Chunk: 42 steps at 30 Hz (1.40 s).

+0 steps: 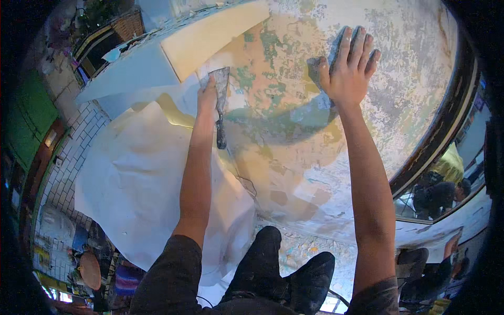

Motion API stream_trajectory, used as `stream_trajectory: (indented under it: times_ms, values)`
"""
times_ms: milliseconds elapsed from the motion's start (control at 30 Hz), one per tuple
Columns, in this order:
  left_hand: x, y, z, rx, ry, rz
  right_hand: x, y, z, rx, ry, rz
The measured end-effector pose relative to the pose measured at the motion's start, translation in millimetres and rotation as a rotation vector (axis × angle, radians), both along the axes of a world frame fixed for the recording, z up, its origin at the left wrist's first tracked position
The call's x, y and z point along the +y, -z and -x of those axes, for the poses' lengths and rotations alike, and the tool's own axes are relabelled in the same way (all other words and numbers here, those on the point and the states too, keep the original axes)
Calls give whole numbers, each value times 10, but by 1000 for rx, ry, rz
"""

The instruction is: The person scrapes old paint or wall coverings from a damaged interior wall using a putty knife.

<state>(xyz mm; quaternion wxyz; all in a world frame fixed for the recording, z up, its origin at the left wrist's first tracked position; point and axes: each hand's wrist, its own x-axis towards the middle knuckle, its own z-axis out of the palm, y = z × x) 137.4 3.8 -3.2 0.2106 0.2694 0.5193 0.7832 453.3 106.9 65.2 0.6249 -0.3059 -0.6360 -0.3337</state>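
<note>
My left hand (207, 96) holds a broad-bladed putty knife (222, 84) by its blade; the dark handle hangs down past my wrist. The fingers wrap behind the blade and are partly hidden. Flat against a patchy wall (275, 94) with worn paint and plaster lies my right hand (349, 76), its fingers spread and dusted white, with nothing in it. Beside my left hand, a cream-coloured strip (212, 39) crosses the upper wall. A large pale sheet (134, 169) hangs below and to the left, behind my left forearm.
A dark-framed mirror or window (437, 185) borders the wall at right, showing a person in it. White tiles (69, 161) and a green panel (31, 114) are at left. A thin cable (248, 183) runs by the sheet. Debris-strewn ground (311, 252) lies around my knees.
</note>
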Motion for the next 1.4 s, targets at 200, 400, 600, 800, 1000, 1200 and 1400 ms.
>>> stream_trajectory:
  times_ms: [200,400,600,800,1000,1200,1400]
  values:
    - [-67,5,124,236,10,9,-11,2,6,1,-3,-4]
    - [-123,-134,-113,104,120,66,9,14,-35,3,15,0]
    - [-43,-169,11,145,-15,69,-2,-16,-20,15,-21,-9]
    - [31,-114,60,123,-41,51,-4,-6,-24,12,-12,3]
    - [86,177,19,14,-5,41,-3,2,-19,19,-7,-5]
    - [10,319,-92,102,23,19,20,22,-39,12,-26,21]
    - [-594,1098,-625,132,36,232,-43,-15,-16,18,-32,24]
